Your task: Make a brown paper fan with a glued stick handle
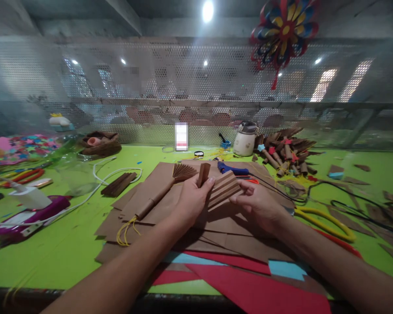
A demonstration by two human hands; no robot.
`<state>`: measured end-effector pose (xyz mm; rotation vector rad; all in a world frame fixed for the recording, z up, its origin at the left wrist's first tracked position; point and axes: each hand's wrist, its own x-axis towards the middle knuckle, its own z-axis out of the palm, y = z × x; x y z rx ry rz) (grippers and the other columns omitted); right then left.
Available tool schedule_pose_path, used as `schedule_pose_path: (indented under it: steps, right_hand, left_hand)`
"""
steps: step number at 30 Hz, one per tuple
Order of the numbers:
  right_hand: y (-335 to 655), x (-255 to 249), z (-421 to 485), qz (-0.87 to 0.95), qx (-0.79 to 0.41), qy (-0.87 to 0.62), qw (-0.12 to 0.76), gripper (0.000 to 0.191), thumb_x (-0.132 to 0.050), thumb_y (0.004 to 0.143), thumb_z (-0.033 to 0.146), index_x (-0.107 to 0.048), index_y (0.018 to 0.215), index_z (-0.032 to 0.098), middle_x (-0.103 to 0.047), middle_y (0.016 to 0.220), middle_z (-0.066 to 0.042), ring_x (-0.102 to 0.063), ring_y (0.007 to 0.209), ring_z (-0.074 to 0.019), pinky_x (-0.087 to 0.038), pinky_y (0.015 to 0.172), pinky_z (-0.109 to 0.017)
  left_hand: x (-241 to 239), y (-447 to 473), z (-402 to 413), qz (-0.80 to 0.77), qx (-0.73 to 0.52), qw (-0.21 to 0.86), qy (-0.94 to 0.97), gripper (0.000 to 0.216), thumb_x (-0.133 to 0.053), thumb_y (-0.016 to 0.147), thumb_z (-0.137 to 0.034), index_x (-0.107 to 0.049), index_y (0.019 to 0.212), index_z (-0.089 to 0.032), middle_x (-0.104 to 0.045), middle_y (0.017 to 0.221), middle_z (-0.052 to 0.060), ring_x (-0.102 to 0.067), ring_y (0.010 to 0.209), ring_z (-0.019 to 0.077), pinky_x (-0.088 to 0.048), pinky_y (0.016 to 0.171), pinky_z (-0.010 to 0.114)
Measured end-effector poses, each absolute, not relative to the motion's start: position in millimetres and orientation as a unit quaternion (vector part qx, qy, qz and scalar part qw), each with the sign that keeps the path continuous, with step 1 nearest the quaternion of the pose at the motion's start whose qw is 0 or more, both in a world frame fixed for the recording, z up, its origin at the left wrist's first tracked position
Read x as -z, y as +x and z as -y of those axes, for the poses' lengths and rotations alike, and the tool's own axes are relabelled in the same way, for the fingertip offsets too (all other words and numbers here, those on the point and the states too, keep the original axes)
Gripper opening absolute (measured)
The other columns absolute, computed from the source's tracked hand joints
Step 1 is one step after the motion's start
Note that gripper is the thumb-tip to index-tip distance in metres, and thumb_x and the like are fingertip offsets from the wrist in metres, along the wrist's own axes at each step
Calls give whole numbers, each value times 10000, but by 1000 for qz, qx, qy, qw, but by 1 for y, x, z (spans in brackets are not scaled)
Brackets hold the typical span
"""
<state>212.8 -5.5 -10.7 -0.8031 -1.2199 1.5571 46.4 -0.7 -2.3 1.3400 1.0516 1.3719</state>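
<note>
A piece of pleated brown paper (224,190) is stretched between my hands over a stack of brown paper sheets (170,235). My left hand (194,198) pinches its left end, where a narrow folded part stands up between thumb and fingers. At the right end, the fingertips of my right hand (257,200) are closed on the edge. Left of my hands, a rolled brown paper handle (154,198) with a fanned-out top and yellow string (126,231) lies on the sheets. Just beyond my hands is a blue glue gun (232,169).
Yellow-handled scissors (327,222) lie to the right, near black cables. Red paper (258,288) covers the front edge. Farther back stand a phone (181,136), a white jug (244,139) and a pile of paper rolls (286,152). A purple power strip (29,218) sits left.
</note>
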Motion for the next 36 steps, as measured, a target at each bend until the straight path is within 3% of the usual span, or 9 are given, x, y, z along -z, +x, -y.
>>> schedule_pose_path:
  steps: [5,15,30,36]
  right_hand:
    - [211,11,6,489,-657,-299,489,357,-614,557,70,-644,893,190,-693,863,-21,-617,820,-176,-446,784,-298]
    - [210,13,6,497,-645,-298,498,356,-558,553,48,-660,858,200,-694,831,-7,-617,792,-172,-454,755,-282]
    - [213,10,10,515,-679,-275,445,364,-733,567,124,-673,920,186,-695,879,-28,-631,800,-181,-479,798,-333]
    - [215,12,8,509,-683,-303,428,227,-765,602,205,-671,805,165,-656,786,-18,-597,683,-130,-503,700,-290]
  left_hand:
    - [0,49,3,-427,-566,448,544,212,-619,729,-350,-576,721,-142,-579,667,-15,-505,613,116,-424,606,228]
    - [2,47,0,-425,-566,484,514,274,-653,686,-398,-572,752,-145,-579,670,-2,-532,644,144,-436,622,258]
    - [4,41,-4,-474,-579,401,528,275,-624,707,-402,-603,789,-140,-623,737,16,-543,672,158,-443,665,270]
    - [1,40,-6,-460,-580,433,514,309,-627,697,-433,-606,796,-141,-645,747,30,-571,671,168,-454,663,279]
